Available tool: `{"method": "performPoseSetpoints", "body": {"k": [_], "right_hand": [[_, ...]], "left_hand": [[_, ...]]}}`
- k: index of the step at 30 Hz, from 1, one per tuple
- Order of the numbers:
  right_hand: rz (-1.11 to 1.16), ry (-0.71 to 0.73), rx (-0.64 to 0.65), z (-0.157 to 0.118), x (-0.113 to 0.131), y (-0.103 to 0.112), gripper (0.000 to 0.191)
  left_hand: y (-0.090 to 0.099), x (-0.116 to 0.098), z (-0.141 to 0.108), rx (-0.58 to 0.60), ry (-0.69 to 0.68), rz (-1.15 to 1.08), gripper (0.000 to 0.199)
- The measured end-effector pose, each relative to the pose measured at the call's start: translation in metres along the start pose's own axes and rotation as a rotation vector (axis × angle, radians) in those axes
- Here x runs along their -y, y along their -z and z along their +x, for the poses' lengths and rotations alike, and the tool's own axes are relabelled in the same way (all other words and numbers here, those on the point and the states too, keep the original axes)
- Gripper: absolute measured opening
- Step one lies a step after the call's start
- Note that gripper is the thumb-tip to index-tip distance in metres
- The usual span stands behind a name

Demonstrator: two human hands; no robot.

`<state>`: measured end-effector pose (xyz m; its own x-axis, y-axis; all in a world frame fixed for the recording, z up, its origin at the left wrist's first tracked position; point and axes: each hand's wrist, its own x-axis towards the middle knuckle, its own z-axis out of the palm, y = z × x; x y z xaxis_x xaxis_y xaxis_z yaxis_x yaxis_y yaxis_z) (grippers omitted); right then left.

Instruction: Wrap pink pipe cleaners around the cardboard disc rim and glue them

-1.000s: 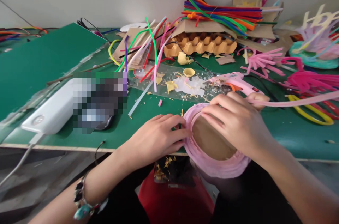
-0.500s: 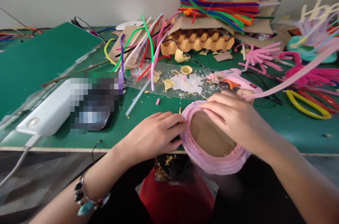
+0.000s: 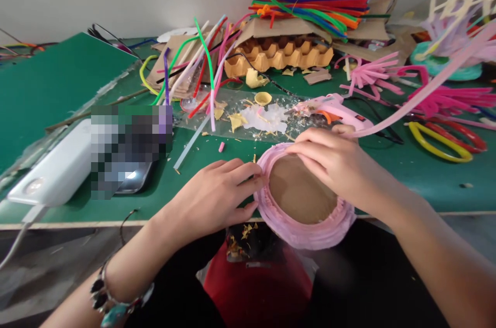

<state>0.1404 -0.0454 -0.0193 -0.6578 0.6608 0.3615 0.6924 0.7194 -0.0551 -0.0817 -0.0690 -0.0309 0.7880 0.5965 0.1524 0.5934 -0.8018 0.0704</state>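
Note:
A round pink pipe-cleaner basket [image 3: 306, 235] with a brown cardboard middle [image 3: 300, 188] is tilted at the table's front edge, over my lap. Its left rim is pinched between the fingers and thumb of my left hand [image 3: 225, 191]. My right hand [image 3: 341, 168] is closed at the far right rim, fingertips pressing on the pink edge. From its thumb and forefinger a long pale pink pipe cleaner [image 3: 430, 88] runs up to the right. Just beyond that hand lies a pink hot glue gun [image 3: 349, 113], partly hidden behind it.
Behind are an egg carton [image 3: 279, 57], a pipe-cleaner bundle [image 3: 310, 5] and loose pipe cleaners [image 3: 211, 69]. A scrap-strewn plastic sheet [image 3: 228, 98] lies mid-table. A white power bank [image 3: 58, 162] and a phone [image 3: 135, 178] are left; pink pipe-cleaner clusters [image 3: 445, 100] are right.
The whole view has shifted, so most things appear slightly further left. Both hands keep their grip on the basket and the pipe cleaner, with little other movement.

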Motion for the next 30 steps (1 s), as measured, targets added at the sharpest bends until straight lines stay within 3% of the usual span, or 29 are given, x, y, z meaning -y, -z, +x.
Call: {"method": "performPoseSetpoints", "body": {"k": [6,17,30], "right_hand": [[0.052,-0.014,-0.027,-0.002,-0.005,-0.004,0.019],[0.019,-0.001,0.031,-0.002,-0.006,-0.007,0.022],[-0.001,-0.014,0.047,-0.001,-0.003,-0.005,0.023]], "left_hand": [[-0.001,0.006,0.0,-0.048,-0.017,-0.095,0.026],[-0.003,0.007,0.009,-0.174,-0.068,-0.013,0.026],[-0.007,0.008,0.017,-0.196,-0.105,0.04,0.029]]}}
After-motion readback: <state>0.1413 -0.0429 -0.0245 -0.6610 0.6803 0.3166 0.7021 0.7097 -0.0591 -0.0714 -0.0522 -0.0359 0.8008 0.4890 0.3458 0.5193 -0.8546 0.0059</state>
